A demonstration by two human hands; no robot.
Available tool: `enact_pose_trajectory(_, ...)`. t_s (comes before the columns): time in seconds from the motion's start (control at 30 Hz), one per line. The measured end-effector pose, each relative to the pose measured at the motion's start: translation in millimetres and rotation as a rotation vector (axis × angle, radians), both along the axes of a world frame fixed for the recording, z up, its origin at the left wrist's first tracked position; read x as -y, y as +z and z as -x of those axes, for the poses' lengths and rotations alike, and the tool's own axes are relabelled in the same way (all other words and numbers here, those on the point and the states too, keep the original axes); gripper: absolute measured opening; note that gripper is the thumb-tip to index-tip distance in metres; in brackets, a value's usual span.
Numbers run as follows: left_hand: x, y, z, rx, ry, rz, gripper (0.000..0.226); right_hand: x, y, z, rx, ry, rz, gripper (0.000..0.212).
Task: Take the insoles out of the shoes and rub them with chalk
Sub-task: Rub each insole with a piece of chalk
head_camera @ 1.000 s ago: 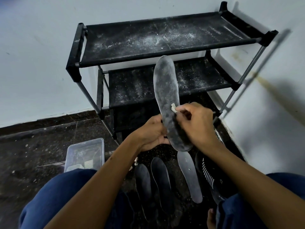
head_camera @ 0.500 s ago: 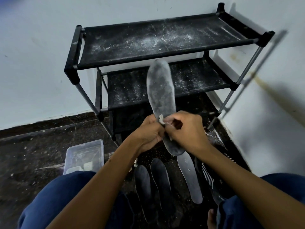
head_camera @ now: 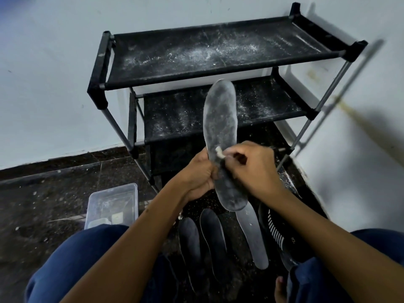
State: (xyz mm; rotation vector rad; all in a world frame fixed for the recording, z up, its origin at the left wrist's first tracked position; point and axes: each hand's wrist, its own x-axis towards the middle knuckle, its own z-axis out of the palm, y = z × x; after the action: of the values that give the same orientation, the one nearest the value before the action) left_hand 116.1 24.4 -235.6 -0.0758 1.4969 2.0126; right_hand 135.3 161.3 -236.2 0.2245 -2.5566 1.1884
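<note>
Head view: the left hand (head_camera: 197, 176) grips an upright insole (head_camera: 220, 132) at mid-length — the right hand (head_camera: 253, 169) pinches chalk (head_camera: 219, 152) against it. 3 insoles (head_camera: 213, 235) lie on the floor beside a black shoe (head_camera: 276, 232).

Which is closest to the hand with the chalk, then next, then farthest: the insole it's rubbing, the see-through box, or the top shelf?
From the right hand, in the head view:
1. The held insole, touching it, just to its left.
2. The clear box, on the floor, lower left.
3. The top shelf, up by the wall.

The box and shelf look nearly alike in the picture, so that order is less sure.
</note>
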Motion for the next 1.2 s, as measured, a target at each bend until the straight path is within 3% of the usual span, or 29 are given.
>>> enact_pose_trajectory(0.1,-1,0,-5,-0.006,-0.051,0.008,0.071,-8,3,4,-0.056,-0.118,0.014,0.018)
enact_pose_trajectory(0.3,-2,-2,-3,-0.026,0.026,0.042,0.062,4,-1,-5,0.027,0.104,0.019,0.018)
enact_pose_trajectory(0.47,-3,0,-7,-0.045,-0.055,0.065,0.06,-12,1,7,-0.065,-0.12,0.03,0.015)
enact_pose_trajectory(0.7,2,-3,4,-0.02,0.101,0.079,0.049,7,-10,-8,0.102,0.151,0.058,0.014)
enact_pose_trajectory(0.93,-1,0,-6,0.01,-0.02,-0.005,0.061,-7,-3,6,-0.103,-0.103,-0.022,0.016)
enact_pose_trajectory(1.1,-1,2,-2,0.04,0.074,0.03,0.049,3,-5,-5,0.044,0.114,-0.01,0.019)
enact_pose_trajectory(1.2,-2,0,0,0.064,0.094,0.059,0.05,-2,-3,2,-0.007,0.047,-0.051,0.017)
